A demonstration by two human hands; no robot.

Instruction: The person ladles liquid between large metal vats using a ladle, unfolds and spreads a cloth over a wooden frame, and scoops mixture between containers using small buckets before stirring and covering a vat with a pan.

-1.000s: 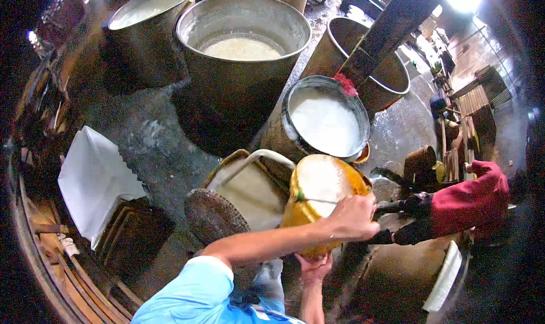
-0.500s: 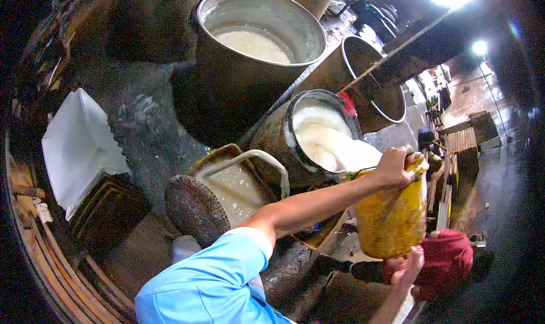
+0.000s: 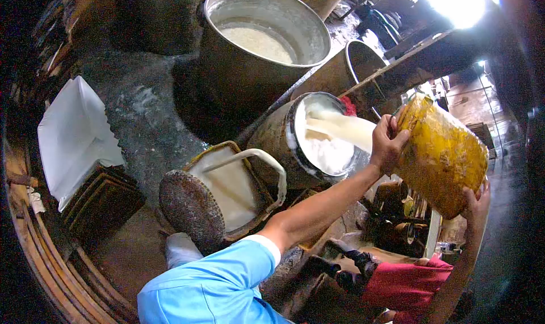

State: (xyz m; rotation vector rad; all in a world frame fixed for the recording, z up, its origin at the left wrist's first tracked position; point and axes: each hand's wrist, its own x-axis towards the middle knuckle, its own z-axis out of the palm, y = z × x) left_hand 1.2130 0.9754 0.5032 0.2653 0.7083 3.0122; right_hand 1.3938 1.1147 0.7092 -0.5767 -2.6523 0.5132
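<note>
A yellow bucket (image 3: 443, 153) is tipped high on the right, and a thick stream of milky liquid (image 3: 346, 128) runs from its mouth into a drum (image 3: 272, 139) holding white froth. My left hand (image 3: 390, 145) grips the bucket at its rim, fingers wrapped round the edge. At the bucket's base, my right hand (image 3: 476, 202) holds the bottom edge and props it up. Below the drum stands a square container (image 3: 255, 224) of pale liquid with a thick curved handle (image 3: 275, 168). A round woven basket (image 3: 190, 210) leans against its side.
A large metal pot (image 3: 329, 46) with pale liquid stands behind the drum, near another vat (image 3: 349, 63). White sheeting (image 3: 71, 136) rests by stacked dark frames (image 3: 105, 196) at left. A person in a red shirt (image 3: 406, 284) is at lower right. A wooden beam (image 3: 397, 63) slants above.
The bucket has risen and tilted further, moving up and right with both my hands. The stream into the drum is longer. The person in red appears lower and further left.
</note>
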